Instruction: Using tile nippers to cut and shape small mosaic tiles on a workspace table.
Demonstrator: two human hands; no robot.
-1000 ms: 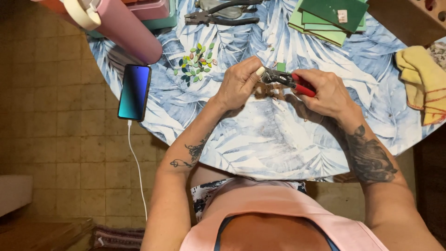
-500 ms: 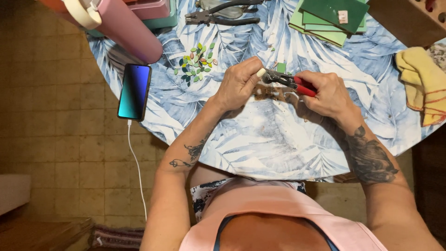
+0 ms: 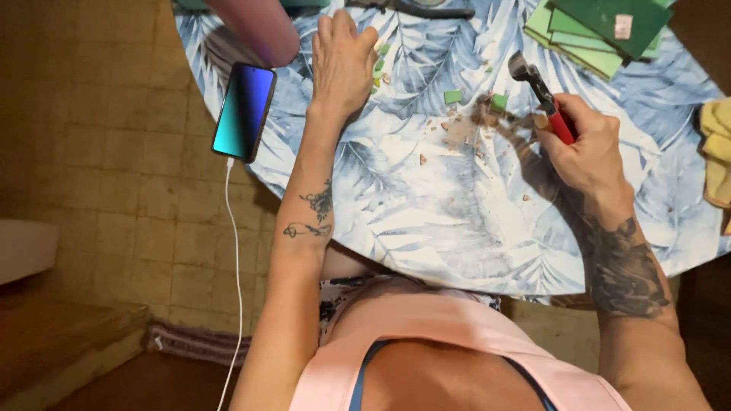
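The right hand [image 3: 586, 148] grips red-handled nippers [image 3: 542, 95]; the left hand [image 3: 343, 57], spread flat over small tile pieces [image 3: 381, 65], may get cut on sharp edges.

Table [image 3: 457, 251], near edge to centre: bare cloth, only small crumbs of tile; widest open stretch, between the two forearms. Left hand [image 3: 343, 65] lies flat near the far edge, covering a scatter of small tile chips [image 3: 378, 68]. Left edge: phone [image 3: 244, 110] overhangs the rim, its white cable [image 3: 236, 266] hanging to the floor; pink cylinder [image 3: 251, 27] just beyond it, narrow gap between. Centre-far: loose green tile pieces [image 3: 454, 97] and debris. Right hand [image 3: 586, 148] grips red-handled nippers [image 3: 542, 95], head raised over the debris. Far right corner: stack of green tiles [image 3: 601, 30]. Right edge: yellow cloth [image 3: 716, 152]. Far edge: dark pliers [image 3: 419, 9].
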